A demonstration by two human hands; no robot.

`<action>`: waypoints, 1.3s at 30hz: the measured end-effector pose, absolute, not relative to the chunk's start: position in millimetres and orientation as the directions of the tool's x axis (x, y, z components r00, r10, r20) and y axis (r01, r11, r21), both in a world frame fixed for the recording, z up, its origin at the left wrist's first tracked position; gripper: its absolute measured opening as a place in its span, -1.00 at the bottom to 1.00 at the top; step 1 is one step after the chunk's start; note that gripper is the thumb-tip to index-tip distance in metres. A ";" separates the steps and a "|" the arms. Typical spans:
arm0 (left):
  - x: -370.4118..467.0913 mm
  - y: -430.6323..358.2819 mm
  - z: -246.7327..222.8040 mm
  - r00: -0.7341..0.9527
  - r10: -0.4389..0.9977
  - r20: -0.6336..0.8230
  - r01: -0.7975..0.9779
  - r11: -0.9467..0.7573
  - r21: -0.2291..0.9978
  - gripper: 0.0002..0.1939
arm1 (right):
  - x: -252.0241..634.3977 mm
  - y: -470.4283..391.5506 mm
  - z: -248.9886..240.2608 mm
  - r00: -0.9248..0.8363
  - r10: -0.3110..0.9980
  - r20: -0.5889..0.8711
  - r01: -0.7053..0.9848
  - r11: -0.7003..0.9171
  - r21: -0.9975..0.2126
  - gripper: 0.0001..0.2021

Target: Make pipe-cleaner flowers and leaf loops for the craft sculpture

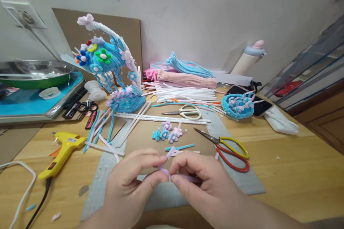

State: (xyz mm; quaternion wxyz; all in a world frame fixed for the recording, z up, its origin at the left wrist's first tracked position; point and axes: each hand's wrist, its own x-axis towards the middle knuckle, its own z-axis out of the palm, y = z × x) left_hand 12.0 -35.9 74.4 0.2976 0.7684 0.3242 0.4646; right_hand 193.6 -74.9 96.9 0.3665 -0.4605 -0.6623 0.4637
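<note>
Between my two hands is a lilac pipe cleaner (pixel 164 169), bent into a small loop with one end sticking up. My left hand (pixel 134 177) pinches it between thumb and fingertips. From the other side my right hand (pixel 202 179) grips it, fingers curled, with part of the strand passing beneath them. Just beyond my fingers lie a short blue pipe cleaner piece (pixel 180 147) and some pale pieces. Farther off, several small fuzzy flowers (pixel 165 134) in blue, lilac and pink rest on a brown cardboard sheet (pixel 145 128).
Red-and-yellow scissors (pixel 233 152) lie right, white-handled scissors (pixel 188 112) behind. A yellow glue gun (pixel 63 150) with its cord is left. A tall blue flowered pipe cleaner piece (pixel 107 61) stands at the back, beside pipe cleaner bundles (pixel 185 78). A blue round piece (pixel 238 106) sits right.
</note>
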 end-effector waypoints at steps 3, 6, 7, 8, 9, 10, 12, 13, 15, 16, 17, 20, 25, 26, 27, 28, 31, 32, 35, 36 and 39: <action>11.3 -37.1 68.9 0.354 0.799 0.486 0.196 -0.572 0.797 -0.68 | 194.7 -73.5 95.2 -0.310 0.948 0.079 0.296 0.175 -0.939 -0.93; 10.5 -38.4 63.0 0.320 0.818 0.478 0.209 -0.553 0.807 -0.69 | 195.3 -73.0 92.8 -0.314 0.946 0.082 0.312 0.185 -0.932 -0.93; 10.3 -38.7 61.8 0.308 0.822 0.480 0.231 -0.554 0.800 -0.70 | 195.3 -73.1 92.2 -0.318 0.945 0.078 0.316 0.183 -0.931 -0.92; 10.3 -39.1 61.2 0.300 0.824 0.481 0.254 -0.555 0.792 -0.71 | 195.3 -73.1 91.9 -0.323 0.944 0.074 0.319 0.182 -0.930 -0.92; 10.4 -39.4 61.2 0.298 0.823 0.484 0.270 -0.559 0.784 -0.71 | 195.2 -73.2 91.7 -0.326 0.942 0.072 0.319 0.182 -0.930 -0.92; 10.8 -39.7 61.8 0.305 0.818 0.488 0.277 -0.567 0.776 -0.71 | 195.0 -73.2 91.6 -0.329 0.941 0.074 0.316 0.184 -0.931 -0.92; 12.2 -40.0 64.7 0.335 0.800 0.497 0.254 -0.585 0.770 -0.73 | 194.4 -73.2 91.4 -0.335 0.939 0.081 0.294 0.186 -0.937 -0.91; 13.0 -40.0 66.5 0.351 0.792 0.499 0.231 -0.589 0.774 -0.75 | 194.1 -73.2 90.8 -0.334 0.939 0.082 0.272 0.179 -0.946 -0.92; 14.4 -39.8 70.0 0.365 0.786 0.498 0.191 -0.587 0.787 -0.77 | 193.6 -73.2 88.7 -0.312 0.948 0.069 0.225 0.144 -0.964 -0.96; 14.8 -39.5 71.4 0.363 0.787 0.499 0.180 -0.585 0.791 -0.78 | 193.6 -73.3 87.3 -0.293 0.954 0.057 0.210 0.123 -0.970 -0.98; 14.9 -39.3 72.5 0.354 0.789 0.502 0.177 -0.583 0.793 -0.79 | 193.8 -73.3 85.7 -0.276 0.960 0.047 0.204 0.106 -0.973 -0.97; 13.2 -38.6 73.6 0.323 0.804 0.500 0.200 -0.574 0.794 -0.77 | 196.0 -72.8 82.4 -0.249 0.967 0.049 0.272 0.119 -0.955 -0.94; 10.1 -37.0 74.8 0.291 0.839 0.460 0.234 -0.529 0.816 -0.77 | 201.2 -69.4 85.0 -0.227 0.962 0.149 0.444 0.239 -0.863 -0.78; 10.2 -36.4 75.2 0.289 0.851 0.439 0.238 -0.508 0.828 -0.77 | 201.7 -68.7 85.8 -0.237 0.957 0.164 0.458 0.259 -0.850 -0.81; 10.7 -35.7 75.5 0.285 0.866 0.411 0.239 -0.479 0.845 -0.77 | 202.0 -68.1 86.4 -0.255 0.951 0.174 0.464 0.278 -0.841 -0.85; 11.6 -34.9 75.6 0.275 0.887 0.372 0.233 -0.437 0.869 -0.78 | 201.8 -67.8 86.8 -0.271 0.947 0.172 0.462 0.285 -0.840 -0.87; 16.7 -32.1 74.5 0.252 0.955 0.154 0.106 -0.186 0.977 -0.84 | 199.2 -67.4 86.3 -0.277 0.956 0.100 0.421 0.214 -0.881 -0.83; 18.8 -31.1 73.9 0.268 0.962 0.052 0.042 -0.065 0.997 -0.87 | 197.8 -67.3 85.6 -0.263 0.963 0.067 0.402 0.172 -0.899 -0.82; 24.3 -28.5 72.5 0.342 0.924 -0.173 -0.079 0.211 0.974 -0.95 | 193.4 -65.3 82.9 -0.219 0.976 -0.010 0.321 0.063 -0.945 -0.81; 25.4 -27.9 72.3 0.348 0.914 -0.211 -0.086 0.255 0.963 -0.92 | 192.4 -63.9 81.7 -0.219 0.974 -0.050 0.263 0.010 -0.965 -0.80; 25.9 -26.8 72.5 0.333 0.899 -0.286 -0.075 0.328 0.942 -0.83 | 191.3 -57.9 77.5 -0.327 0.909 -0.260 -0.022 -0.282 -0.959 -0.73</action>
